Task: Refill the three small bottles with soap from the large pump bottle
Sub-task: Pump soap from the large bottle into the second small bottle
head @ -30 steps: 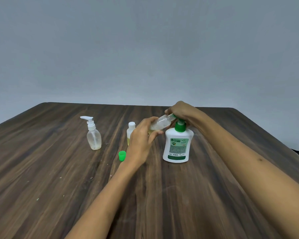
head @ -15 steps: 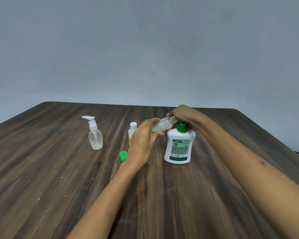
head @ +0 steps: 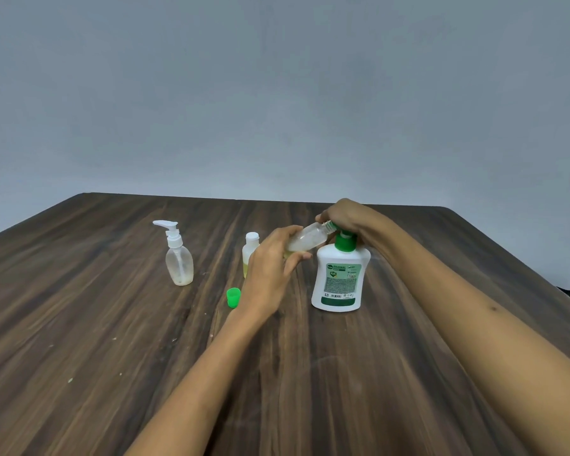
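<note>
- The left hand has its fingers and thumb curled round the base of a small clear bottle, holding it tilted off the worktop with its open neck pointing up and to the right.
- The right hand sits curled over the pump head of the large pump bottle, covering the nozzle; the small bottle's neck meets it just under the fingers.
- The large pump bottle stands upright on the worktop, directly below the right hand and just right of the left hand.
- A loose green cap lies just left of the left wrist.
- A white-capped small bottle stands just behind the left hand, partly hidden by it.
- A clear pump bottle stands well to the left of both hands.
- Compared with half a second ago, both hands keep the same grips, and the bottles and cap sit in the same arrangement.
</note>
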